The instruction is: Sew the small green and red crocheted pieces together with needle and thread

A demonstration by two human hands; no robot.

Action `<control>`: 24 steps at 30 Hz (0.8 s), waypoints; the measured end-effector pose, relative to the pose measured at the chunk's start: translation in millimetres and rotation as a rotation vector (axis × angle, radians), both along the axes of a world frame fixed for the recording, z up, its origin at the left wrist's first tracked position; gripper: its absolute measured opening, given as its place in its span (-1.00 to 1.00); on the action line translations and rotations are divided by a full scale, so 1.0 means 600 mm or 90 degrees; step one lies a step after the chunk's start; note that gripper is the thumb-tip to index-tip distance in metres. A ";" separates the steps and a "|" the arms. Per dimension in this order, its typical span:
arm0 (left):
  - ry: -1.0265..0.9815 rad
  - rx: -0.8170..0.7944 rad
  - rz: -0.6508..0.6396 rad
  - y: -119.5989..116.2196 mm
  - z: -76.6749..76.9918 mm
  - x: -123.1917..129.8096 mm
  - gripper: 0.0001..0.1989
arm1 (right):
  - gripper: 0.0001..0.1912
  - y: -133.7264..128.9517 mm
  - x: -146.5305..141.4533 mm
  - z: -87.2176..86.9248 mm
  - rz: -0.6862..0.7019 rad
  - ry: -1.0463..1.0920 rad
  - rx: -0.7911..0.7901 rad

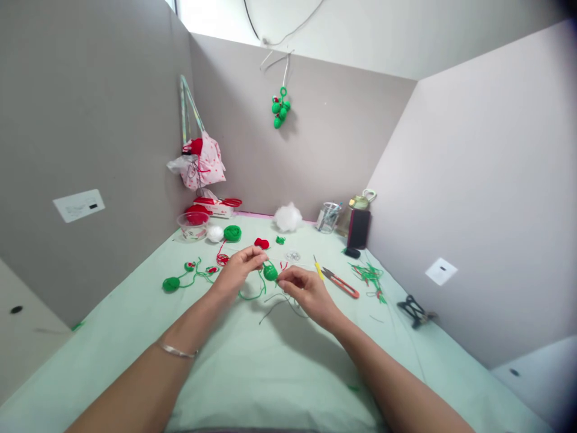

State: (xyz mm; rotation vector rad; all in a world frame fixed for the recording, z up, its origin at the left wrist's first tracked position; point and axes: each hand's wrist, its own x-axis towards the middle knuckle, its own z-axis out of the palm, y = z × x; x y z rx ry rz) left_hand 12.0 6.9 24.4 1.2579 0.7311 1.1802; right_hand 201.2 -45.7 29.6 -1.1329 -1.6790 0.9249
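Observation:
A small green crocheted ball [270,272] is held up between my two hands above the table. My left hand [246,264] is closed in a pinch at its upper left, on green yarn [265,263] that runs to the ball. With thumb and fingers pressed together, my right hand [306,291] grips the ball's lower right side. A green tail [255,297] hangs below and curls on the cloth. Thin dark strands [274,304] lie beneath the right hand. Just beyond it are a yellow-handled tool [318,267] and orange thread snips [341,282].
Green crocheted pieces [170,284] lie left; yarn scraps [369,275] and a black stand [415,311] lie right. Behind are a green yarn ball [232,233], white stuffing [288,217], a plastic tub [193,228], a glass jar [328,218] and a phone [359,228]. Panels [306,138] enclose the table.

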 end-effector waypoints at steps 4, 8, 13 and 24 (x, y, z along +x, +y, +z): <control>-0.087 -0.061 -0.034 0.000 -0.002 0.001 -0.62 | -0.84 -0.003 -0.002 0.002 0.015 -0.001 -0.002; -0.177 -0.129 -0.088 -0.006 -0.002 0.008 -0.61 | -0.82 -0.004 -0.004 0.001 0.038 -0.004 -0.003; -0.336 -0.237 -0.075 0.000 0.012 -0.002 -0.72 | -0.78 -0.001 -0.005 -0.002 0.040 0.000 -0.015; -0.115 -0.076 0.029 0.013 0.019 -0.033 -0.58 | -0.76 0.003 0.002 -0.001 -0.021 0.061 0.000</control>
